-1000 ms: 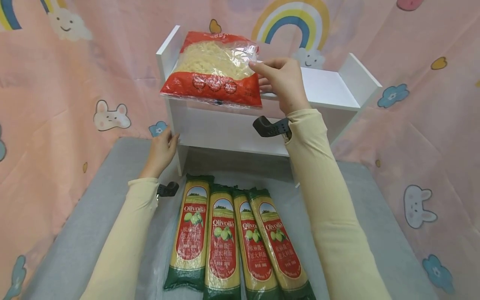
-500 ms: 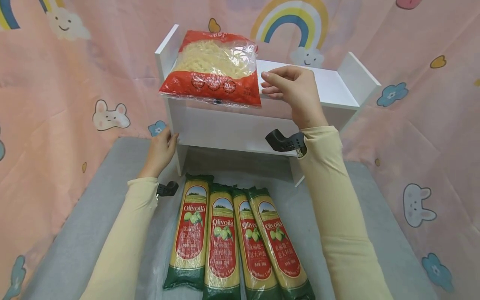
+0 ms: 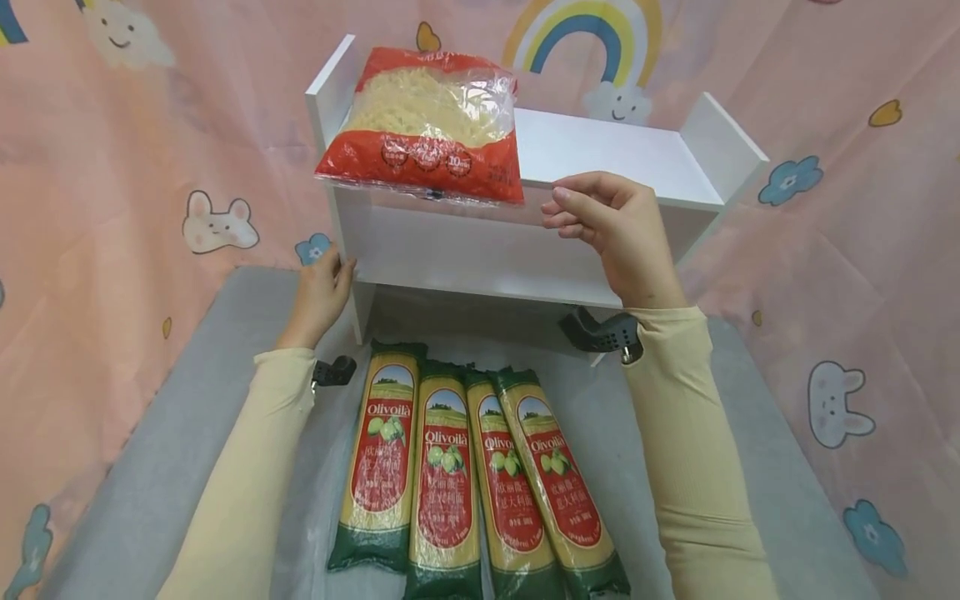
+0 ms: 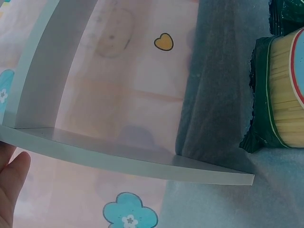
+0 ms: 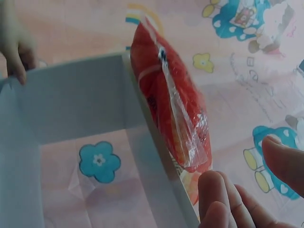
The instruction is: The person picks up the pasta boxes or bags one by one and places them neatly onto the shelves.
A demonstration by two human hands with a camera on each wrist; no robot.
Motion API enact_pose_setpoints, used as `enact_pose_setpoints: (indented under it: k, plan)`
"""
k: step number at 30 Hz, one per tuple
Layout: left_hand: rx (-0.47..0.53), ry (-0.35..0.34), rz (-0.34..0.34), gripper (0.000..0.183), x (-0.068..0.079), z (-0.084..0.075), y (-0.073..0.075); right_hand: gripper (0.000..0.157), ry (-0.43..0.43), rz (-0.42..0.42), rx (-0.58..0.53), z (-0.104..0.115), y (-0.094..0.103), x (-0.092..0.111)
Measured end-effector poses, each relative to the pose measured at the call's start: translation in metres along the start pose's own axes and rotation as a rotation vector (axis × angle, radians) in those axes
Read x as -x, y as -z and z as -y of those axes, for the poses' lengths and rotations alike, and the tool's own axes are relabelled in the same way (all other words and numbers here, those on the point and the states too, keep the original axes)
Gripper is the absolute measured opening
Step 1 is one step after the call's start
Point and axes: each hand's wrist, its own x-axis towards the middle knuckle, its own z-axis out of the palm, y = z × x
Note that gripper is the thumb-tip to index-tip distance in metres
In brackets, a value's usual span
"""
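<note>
A red bag of pale noodles with a clear window lies on the top left of a small white shelf, its front edge overhanging the board. My right hand is in front of the shelf, right of the bag and apart from it, holding nothing; in the right wrist view its thumb and fingers are spread apart. My left hand grips the shelf's left side panel; the left wrist view shows only part of it, by the panel edge.
Several green-ended spaghetti packs lie side by side on the grey cloth in front of the shelf. The shelf has a raised right end panel. A pink patterned curtain hangs behind and at both sides.
My right hand has let go of the noodle bag's right edge and moved down, right and away from it. The bag stays on the shelf; my left hand keeps its place.
</note>
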Motion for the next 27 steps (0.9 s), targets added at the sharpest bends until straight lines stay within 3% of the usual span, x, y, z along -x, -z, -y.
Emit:
enact_pose_setpoints:
  k: [6,10,27]
  plan:
    - [-0.004,0.0,-0.006,0.018,0.0,0.001,0.0,0.013,0.008,0.089,-0.068,-0.006,0.007,0.021]
    - [-0.014,-0.007,-0.012,0.018,0.0,0.001,-0.001,0.011,0.008,0.125,-0.047,-0.015,0.011,0.036]
    - [0.004,-0.002,0.002,0.017,-0.002,0.004,0.0,0.012,-0.116,0.131,0.064,-0.075,0.027,0.075]
